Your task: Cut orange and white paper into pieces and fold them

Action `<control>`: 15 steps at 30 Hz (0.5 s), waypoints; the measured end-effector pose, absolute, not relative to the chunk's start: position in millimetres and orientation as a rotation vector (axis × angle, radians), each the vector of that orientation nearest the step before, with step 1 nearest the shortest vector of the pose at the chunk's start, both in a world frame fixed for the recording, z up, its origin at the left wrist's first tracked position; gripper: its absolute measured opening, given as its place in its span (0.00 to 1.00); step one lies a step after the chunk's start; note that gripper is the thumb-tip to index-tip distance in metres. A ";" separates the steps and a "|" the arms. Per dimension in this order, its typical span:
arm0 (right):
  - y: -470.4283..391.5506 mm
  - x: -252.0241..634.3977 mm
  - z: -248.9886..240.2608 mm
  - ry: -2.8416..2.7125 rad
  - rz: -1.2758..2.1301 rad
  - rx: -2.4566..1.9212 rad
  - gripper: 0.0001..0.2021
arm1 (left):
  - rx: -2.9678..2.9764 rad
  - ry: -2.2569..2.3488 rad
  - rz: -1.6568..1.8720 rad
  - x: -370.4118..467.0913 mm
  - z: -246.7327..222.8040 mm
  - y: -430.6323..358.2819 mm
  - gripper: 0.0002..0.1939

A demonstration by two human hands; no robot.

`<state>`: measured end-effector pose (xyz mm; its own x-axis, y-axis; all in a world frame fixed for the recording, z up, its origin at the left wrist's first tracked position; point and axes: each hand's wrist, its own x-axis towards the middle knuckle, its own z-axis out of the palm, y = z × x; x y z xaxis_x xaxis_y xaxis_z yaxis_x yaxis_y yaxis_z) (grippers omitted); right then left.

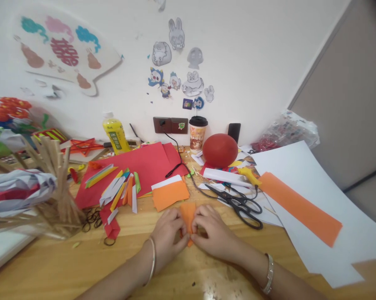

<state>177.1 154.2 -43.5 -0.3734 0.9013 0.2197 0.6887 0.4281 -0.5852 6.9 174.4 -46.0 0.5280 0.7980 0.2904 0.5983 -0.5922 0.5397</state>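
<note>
Between my two hands, on the wooden table, is a small piece of orange paper (188, 211) with a crease down its middle. My left hand (170, 231) pinches its left side, thumb and fingers together. From the other side, my right hand (211, 229) pinches the right edge. Fingers cover much of the lower part. Just behind lies a stack of orange paper pieces (170, 195) with a white one under it. Black scissors (239, 204) rest to the right of my right hand, blades pointing away to the left.
Folded paper strips (119, 189) lie on red sheets (147, 160) at left. A red balloon (220, 150), a paper cup (197, 137) and a yellow glue gun (249, 175) are behind. White paper (297, 187) bears an orange strip (302, 208). A yellow bottle (115, 135) stands back left.
</note>
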 end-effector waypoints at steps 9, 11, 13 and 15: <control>152.7 177.9 -36.4 -2.220 0.586 -1.324 0.08 | 2.429 1.175 0.746 6.0 -48.9 173.2 0.05; 152.3 177.4 -36.4 -2.212 0.584 -1.338 0.09 | 2.425 1.180 0.739 5.1 -49.0 174.1 0.05; 151.9 176.2 -37.8 -2.183 0.575 -1.370 0.11 | 2.416 1.193 0.718 4.1 -49.9 175.8 0.05; 151.6 174.7 -39.9 -2.148 0.559 -1.405 0.12 | 2.396 1.219 0.697 3.5 -51.0 177.5 0.06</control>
<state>174.7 151.6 -39.9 -0.3354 0.9229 0.1893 0.7133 0.3800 -0.5889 3.5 177.5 -51.0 0.5055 0.8218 0.2628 0.6430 -0.5619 0.5204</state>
